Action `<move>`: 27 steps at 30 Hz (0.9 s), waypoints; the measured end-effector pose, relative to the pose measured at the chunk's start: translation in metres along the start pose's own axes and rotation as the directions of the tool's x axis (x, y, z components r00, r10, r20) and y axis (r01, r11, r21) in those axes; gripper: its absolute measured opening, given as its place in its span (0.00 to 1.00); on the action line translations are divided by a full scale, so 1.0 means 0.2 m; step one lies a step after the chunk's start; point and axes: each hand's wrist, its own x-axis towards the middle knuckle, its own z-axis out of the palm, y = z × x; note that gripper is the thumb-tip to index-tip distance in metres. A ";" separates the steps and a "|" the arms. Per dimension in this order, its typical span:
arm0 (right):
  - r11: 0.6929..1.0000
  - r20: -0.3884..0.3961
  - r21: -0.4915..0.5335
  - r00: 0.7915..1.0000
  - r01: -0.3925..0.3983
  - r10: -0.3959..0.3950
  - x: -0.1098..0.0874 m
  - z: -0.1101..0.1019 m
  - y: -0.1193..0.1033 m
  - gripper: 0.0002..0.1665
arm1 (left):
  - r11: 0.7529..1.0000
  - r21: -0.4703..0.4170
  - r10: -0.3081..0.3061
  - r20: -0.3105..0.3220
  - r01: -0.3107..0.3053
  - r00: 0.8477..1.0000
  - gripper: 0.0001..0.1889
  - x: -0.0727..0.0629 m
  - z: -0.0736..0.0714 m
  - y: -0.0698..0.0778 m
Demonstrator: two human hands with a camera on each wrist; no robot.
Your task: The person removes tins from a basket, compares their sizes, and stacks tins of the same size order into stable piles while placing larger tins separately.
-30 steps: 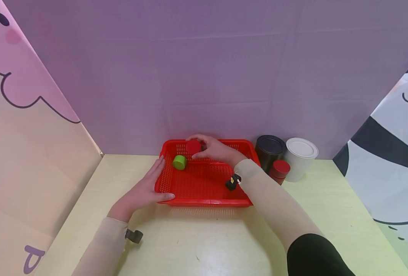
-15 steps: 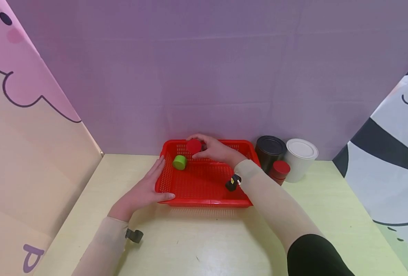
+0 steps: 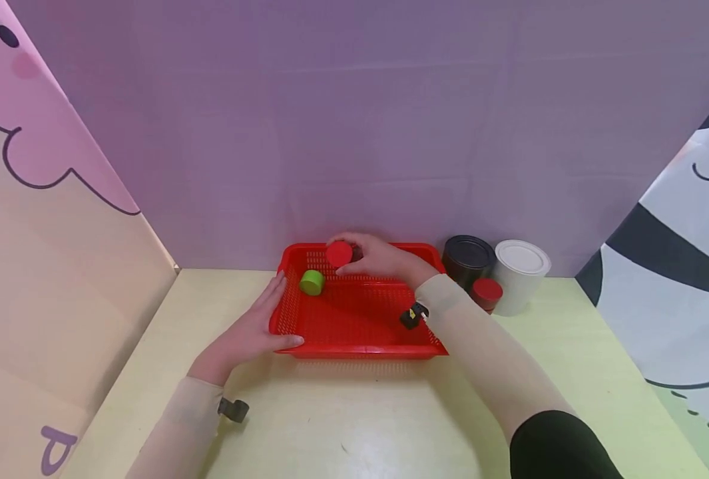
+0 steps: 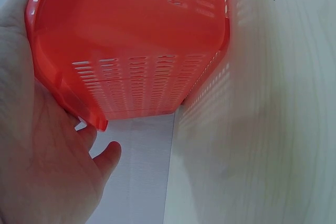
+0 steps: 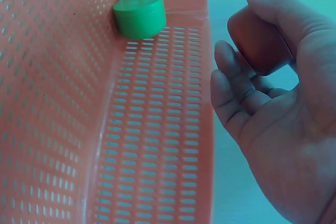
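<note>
My right hand (image 3: 373, 256) pinches a small red-lidded jar (image 3: 339, 254) between thumb and fingers, over the back of a red plastic basket (image 3: 360, 351). In the right wrist view the jar (image 5: 260, 40) looks dark red and tilted, beside the basket's perforated wall (image 5: 152, 124) and apart from it. A small round green container (image 3: 312, 283) sits inside the basket at the left; the right wrist view shows it (image 5: 139, 16) too. My left hand (image 3: 247, 336) rests on the basket's front left corner, thumb over the front rim, fingers straight along the left side.
Right of the basket stand a black canister (image 3: 469, 263), a white canister (image 3: 522, 273) and another red-lidded jar (image 3: 486, 293), partly hidden by my right sleeve. A purple cloth wall (image 3: 354, 133) rises directly behind the basket on the pale wooden table (image 3: 342, 419).
My right hand has shifted slightly to the right with the red-lidded jar still in its fingers. The left hand, basket and green container stay in place.
</note>
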 end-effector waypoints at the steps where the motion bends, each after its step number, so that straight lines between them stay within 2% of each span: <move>1: 1.000 -0.002 -0.003 1.000 0.005 -0.005 -0.01 -0.01 -0.01 0.37 | 1.000 -0.004 -0.002 0.000 0.002 1.000 0.68 0.00 0.00 0.00; 9: 0.998 -0.038 -0.060 0.999 0.003 -0.005 -0.08 -0.07 -0.08 0.33 | 1.000 -0.011 0.004 -0.011 -0.005 1.000 0.66 0.00 -0.01 0.00; 16: 0.998 -0.081 -0.059 0.997 -0.023 0.018 -0.19 -0.10 -0.11 0.33 | 1.000 -0.015 -0.003 -0.006 0.003 1.000 0.66 0.01 0.00 0.00; 23: 0.996 -0.187 -0.079 0.982 -0.035 0.020 -0.29 -0.11 -0.10 0.36 | 1.000 -0.002 -0.001 -0.007 0.001 1.000 0.66 0.01 0.00 -0.01; 27: 0.993 -0.260 -0.079 0.964 -0.083 0.060 -0.35 -0.11 -0.10 0.36 | 1.000 -0.005 0.009 -0.007 -0.009 1.000 0.66 0.01 0.00 0.00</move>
